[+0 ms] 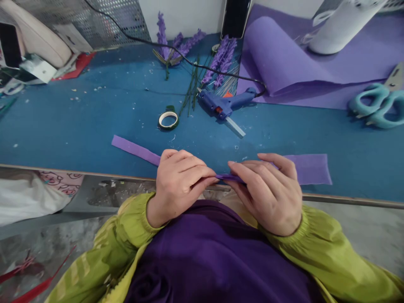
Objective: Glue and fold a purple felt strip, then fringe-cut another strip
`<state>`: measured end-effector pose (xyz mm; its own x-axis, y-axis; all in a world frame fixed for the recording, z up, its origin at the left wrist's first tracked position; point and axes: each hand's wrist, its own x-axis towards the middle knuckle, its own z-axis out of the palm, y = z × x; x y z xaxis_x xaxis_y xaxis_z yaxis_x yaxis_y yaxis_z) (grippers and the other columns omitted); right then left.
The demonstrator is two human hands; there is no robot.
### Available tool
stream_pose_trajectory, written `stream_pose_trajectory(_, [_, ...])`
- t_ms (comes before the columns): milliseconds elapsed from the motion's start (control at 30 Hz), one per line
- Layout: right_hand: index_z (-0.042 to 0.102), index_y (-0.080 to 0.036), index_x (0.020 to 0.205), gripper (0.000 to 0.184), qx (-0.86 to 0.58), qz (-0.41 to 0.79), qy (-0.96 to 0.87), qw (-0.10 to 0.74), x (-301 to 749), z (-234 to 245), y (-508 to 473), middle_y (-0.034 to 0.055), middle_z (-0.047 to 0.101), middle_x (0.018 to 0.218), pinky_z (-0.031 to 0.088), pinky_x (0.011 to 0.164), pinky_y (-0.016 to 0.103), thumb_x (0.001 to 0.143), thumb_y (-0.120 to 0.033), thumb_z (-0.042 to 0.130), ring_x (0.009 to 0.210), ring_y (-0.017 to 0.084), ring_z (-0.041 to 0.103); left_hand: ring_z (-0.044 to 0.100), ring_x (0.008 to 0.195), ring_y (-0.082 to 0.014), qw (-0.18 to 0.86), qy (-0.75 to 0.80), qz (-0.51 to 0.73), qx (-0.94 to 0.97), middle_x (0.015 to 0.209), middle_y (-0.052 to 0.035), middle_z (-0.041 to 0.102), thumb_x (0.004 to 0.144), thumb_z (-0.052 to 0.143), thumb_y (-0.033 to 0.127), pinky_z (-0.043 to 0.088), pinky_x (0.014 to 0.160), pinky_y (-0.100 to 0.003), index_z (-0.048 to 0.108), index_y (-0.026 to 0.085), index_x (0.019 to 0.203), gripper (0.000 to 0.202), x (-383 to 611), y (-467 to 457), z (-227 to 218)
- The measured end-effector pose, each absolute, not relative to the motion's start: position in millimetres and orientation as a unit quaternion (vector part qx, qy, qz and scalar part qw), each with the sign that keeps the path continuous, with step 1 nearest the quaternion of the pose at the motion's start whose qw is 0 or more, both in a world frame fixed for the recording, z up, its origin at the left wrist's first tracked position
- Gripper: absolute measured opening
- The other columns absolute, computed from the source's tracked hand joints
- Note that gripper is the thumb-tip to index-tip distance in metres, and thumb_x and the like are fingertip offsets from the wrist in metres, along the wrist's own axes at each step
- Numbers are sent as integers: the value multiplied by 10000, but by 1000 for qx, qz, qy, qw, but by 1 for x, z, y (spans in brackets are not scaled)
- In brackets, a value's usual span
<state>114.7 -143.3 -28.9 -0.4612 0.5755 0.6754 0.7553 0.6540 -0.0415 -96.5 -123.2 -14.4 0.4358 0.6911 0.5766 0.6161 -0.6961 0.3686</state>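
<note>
A long purple felt strip (311,168) lies along the near edge of the blue table (94,126). Both hands grip its middle. My left hand (178,183) is closed, thumb and fingers pinching the strip where it is folded. My right hand (268,195) is closed too, pinching the same fold from the other side. The strip's left end sticks out past my left hand, and its wider right end lies flat past my right hand. My sleeves are yellow-green.
A blue glue gun (225,105) with a black cord lies mid-table, a roll of green tape (168,120) to its left, green wire stems and purple felt flowers (221,61) behind. A purple felt roll (284,59) and teal scissors (378,105) are at the right.
</note>
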Motion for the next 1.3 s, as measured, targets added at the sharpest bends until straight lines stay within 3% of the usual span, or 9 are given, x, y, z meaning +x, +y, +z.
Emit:
stream_pose_trajectory(100, [595,-99,1166,337,-395,-130,-844,339,115,-29,-144,54,735,885,460,999,379,865,-177,724,823,150,670,646,774,-142,59,384,366,846,805,46,761,830,780,387,371,784,-368,742,253,871,145,-96,-123,-15])
stream_pose_trajectory(233, [583,-102,1185,339,-392,-128,-848,334,115,-30,-144,57,731,898,451,1012,378,877,-176,705,835,152,667,646,770,-137,50,384,357,850,784,48,756,875,741,358,368,787,-364,729,246,814,128,-95,-123,-15])
stream_pose_trajectory(433, [566,-126,1189,356,-401,-135,-842,334,117,-28,-143,52,734,903,458,999,378,868,-169,712,811,153,671,670,819,-189,-4,407,344,846,870,-22,765,814,728,584,384,813,-382,748,217,953,393,-108,-124,-10])
stream_pose_trajectory(633, [550,-173,1209,355,-414,-141,-836,331,118,-24,-142,38,744,895,483,966,392,884,-166,693,800,161,683,668,780,-178,-42,431,319,843,820,18,763,882,718,430,368,811,-390,739,258,877,173,-129,-123,-9])
stream_pose_trajectory(1033, [582,-131,1149,341,-411,-150,-837,328,116,-26,-141,50,746,871,491,942,397,843,-125,733,773,166,683,661,748,-156,-18,404,349,846,731,50,747,883,734,290,364,810,-387,721,249,789,103,-120,-124,-13])
stream_pose_trajectory(1300, [594,-170,1149,306,-419,-144,-831,338,120,-27,-141,34,736,859,488,949,394,866,-146,706,756,165,676,687,772,-201,-33,442,356,823,769,-3,754,830,735,538,393,823,-407,732,246,874,296,-137,-125,-10])
